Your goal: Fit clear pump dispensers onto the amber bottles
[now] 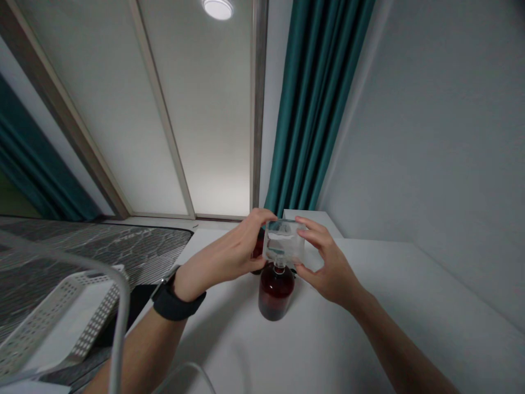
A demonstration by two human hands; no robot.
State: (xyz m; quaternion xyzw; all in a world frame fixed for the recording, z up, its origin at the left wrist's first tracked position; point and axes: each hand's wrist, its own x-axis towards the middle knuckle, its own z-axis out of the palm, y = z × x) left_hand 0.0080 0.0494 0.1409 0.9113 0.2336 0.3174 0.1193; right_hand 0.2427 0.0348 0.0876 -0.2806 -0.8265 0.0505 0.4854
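Clear rectangular container (284,242) is grasped between left hand (240,246) and right hand (326,262), its long axis held across them, directly above the neck of a dark red bottle (276,293). That bottle stands on the white table (361,328); a second bottle (257,249) is partly hidden behind left hand.

Beyond the grip (283,246), pale framed panels (213,120) stretch up to a round light (217,8) glowing at the top. A teal curtain (320,98) hangs beyond and slightly right of the grip, with a second teal curtain (33,169) far to the left. A plain white wall (435,131) fills the right side, and dark grey marbled flooring (82,257) spreads left of the white surface (394,284).
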